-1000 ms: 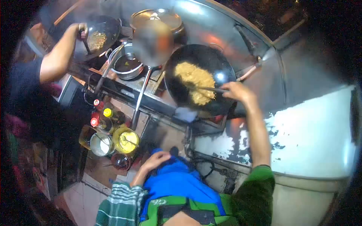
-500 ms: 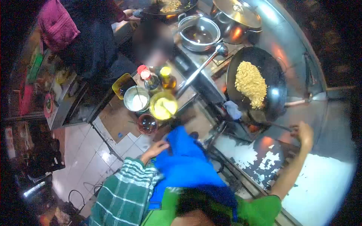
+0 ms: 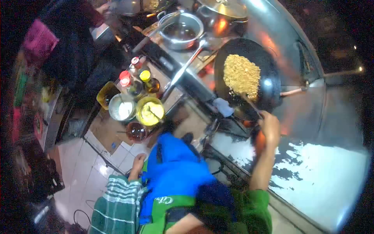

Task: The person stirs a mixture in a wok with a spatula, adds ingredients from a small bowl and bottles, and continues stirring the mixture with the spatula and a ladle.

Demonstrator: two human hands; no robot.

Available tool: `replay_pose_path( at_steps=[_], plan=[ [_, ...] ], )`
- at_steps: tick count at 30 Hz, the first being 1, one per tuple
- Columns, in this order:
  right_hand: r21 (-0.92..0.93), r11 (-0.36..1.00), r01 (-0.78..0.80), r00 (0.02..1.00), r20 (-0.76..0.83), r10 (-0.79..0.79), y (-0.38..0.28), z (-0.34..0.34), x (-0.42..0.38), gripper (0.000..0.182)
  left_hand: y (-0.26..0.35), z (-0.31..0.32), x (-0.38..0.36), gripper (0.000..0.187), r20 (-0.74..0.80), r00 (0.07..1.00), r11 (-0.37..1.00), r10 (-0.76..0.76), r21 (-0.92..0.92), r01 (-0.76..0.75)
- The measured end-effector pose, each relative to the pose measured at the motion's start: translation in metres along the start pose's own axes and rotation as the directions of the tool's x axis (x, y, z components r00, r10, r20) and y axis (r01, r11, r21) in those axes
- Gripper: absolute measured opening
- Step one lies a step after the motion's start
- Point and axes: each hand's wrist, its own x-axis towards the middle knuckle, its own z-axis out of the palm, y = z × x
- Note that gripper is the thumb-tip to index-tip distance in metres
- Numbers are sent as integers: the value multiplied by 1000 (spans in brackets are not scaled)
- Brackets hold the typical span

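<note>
My right hand (image 3: 269, 126) is closed round the handle of a wok spatula (image 3: 252, 104). The spatula's far end is at the lower edge of a yellowish, crumbly heap of food (image 3: 242, 76), which hides its blade. That heap lies in a large black wok (image 3: 270, 87). Down by my left side, near the blue apron (image 3: 175, 163), hangs my left hand (image 3: 138, 162). It looks loose and open, with nothing visible in it. Green checked cloth (image 3: 117, 199) covers the arm above it.
Left of the wok stand a yellow bowl (image 3: 140, 117), a white-filled metal bowl (image 3: 112, 113), a glass bowl (image 3: 136, 132) and several bottles (image 3: 152, 85). Behind are a metal pot (image 3: 182, 43) and a lidded pot (image 3: 233, 19). Another person (image 3: 83, 54) stands at upper left.
My right hand has brought the spatula up and left to the food, which now forms a more compact heap. My left hand has dropped from the apron front to my side. The view has shifted.
</note>
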Motion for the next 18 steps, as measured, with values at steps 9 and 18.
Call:
replay_pose_path(
  at_steps=[9,18],
  plan=[
    [513,739,437,899,-211,-385,-132,63,-17,30,21,-8,-16,43,-68,997,984,-48,166,59],
    [769,281,574,646,-216,-732,-310,184,-43,29,-31,-11,-43,32,-189,981,993,-52,95,71]
  ],
)
